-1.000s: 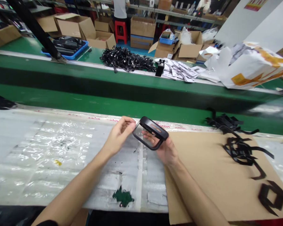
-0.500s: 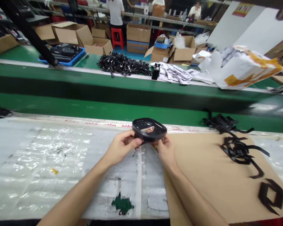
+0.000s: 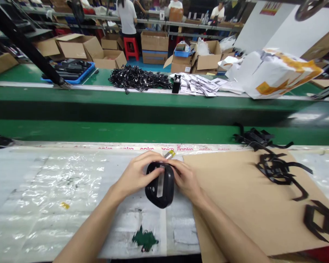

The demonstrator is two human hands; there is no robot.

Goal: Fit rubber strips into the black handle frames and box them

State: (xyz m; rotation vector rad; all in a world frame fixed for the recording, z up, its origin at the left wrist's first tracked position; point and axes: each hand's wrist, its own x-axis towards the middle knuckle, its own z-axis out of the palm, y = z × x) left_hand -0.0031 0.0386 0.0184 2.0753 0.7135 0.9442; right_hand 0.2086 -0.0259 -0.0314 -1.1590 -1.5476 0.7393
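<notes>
A black rounded plastic frame [image 3: 168, 191] with an open middle is tilted up between my hands, above the covered worktable. My left hand [image 3: 137, 173] is closed on its upper left, the thumb reaching into the opening and the fingers over the top. At its upper right edge, my right hand [image 3: 188, 179] pinches with bent fingers. A small silver cylinder with a yellow end [image 3: 169, 155] sticks out behind the frame, between the fingertips of both hands. What bears that cylinder is hidden.
Brown cardboard [image 3: 222, 197] lies at the right, with black bent strips [image 3: 276, 168] and a black angular ring [image 3: 318, 221] on it. Plastic sheeting [image 3: 57, 190] covers the left. Across the green conveyor [image 3: 112, 131] are black cables [image 3: 139, 78], white papers [image 3: 200, 84] and people.
Both hands have turned the frame from nearly flat to steeply tilted, and it sits lower. My left thumb has moved into the opening. The silver cylinder now shows above the frame.
</notes>
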